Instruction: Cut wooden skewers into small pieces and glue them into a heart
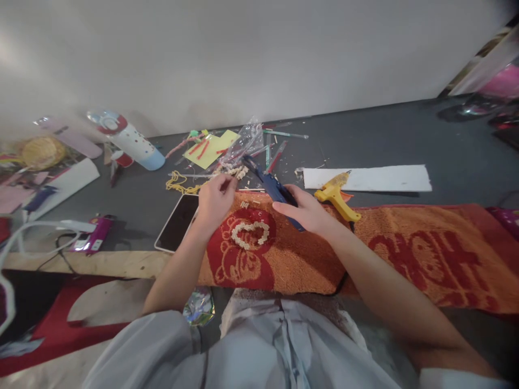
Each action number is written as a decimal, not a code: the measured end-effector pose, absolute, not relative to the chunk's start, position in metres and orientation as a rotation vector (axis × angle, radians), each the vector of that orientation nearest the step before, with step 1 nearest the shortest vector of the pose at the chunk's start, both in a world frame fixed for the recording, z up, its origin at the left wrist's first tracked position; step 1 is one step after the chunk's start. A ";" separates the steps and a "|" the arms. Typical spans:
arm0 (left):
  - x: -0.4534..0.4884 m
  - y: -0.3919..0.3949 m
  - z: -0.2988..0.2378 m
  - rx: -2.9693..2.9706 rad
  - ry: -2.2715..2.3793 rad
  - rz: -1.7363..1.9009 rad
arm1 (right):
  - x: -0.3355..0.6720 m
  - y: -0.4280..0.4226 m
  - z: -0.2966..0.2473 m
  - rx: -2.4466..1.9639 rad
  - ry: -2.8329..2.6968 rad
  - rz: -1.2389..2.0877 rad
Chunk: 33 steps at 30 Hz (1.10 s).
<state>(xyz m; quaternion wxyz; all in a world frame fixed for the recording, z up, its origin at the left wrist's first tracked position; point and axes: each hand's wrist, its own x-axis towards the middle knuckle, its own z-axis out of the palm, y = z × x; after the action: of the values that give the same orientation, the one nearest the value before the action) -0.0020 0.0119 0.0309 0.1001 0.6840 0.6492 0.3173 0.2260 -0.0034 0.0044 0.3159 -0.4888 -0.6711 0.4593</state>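
My right hand (pixel 306 209) is closed round a dark blue glue gun (pixel 271 185), its nozzle pointing up and left toward my left hand. My left hand (pixel 214 199) is pinched shut on a small pale piece I cannot make out, beside a heap of short wooden sticks (pixel 234 172). Just below both hands a heart outline of small pale pieces (pixel 250 233) lies on the orange and red towel (pixel 308 254).
A yellow glue gun (pixel 335 194) rests on the towel's far edge by a white strip (pixel 367 178). A phone (pixel 178 221) lies face up left of the towel. Yellow cord (pixel 178 183), yellow paper (pixel 211 148), a plastic bag (pixel 245 141), a white dotted tube (pixel 130 141) and a pink lighter (pixel 95 235) lie around.
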 end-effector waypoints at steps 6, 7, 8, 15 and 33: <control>-0.010 0.009 0.033 2.267 2.061 0.070 | 0.236 0.009 -0.006 -1.417 -1.657 1.143; -0.011 0.008 0.031 2.281 2.024 -0.022 | 0.236 0.010 -0.007 -1.421 -1.646 1.140; -0.012 0.008 0.029 2.297 1.990 -0.098 | 0.237 0.010 -0.008 -1.422 -1.639 1.137; -0.009 0.003 0.027 2.352 1.975 -0.251 | 0.235 0.009 -0.006 -1.430 -1.636 1.149; -0.018 0.007 0.026 2.277 1.917 -0.141 | 0.235 0.007 -0.004 -1.396 -1.640 1.199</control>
<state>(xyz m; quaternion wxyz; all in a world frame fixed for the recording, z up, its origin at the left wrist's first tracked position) -0.0179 0.0074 0.0262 0.0808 0.7616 0.6412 -0.0471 0.2346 0.0067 -0.0042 0.3321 -0.5342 -0.6276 0.4587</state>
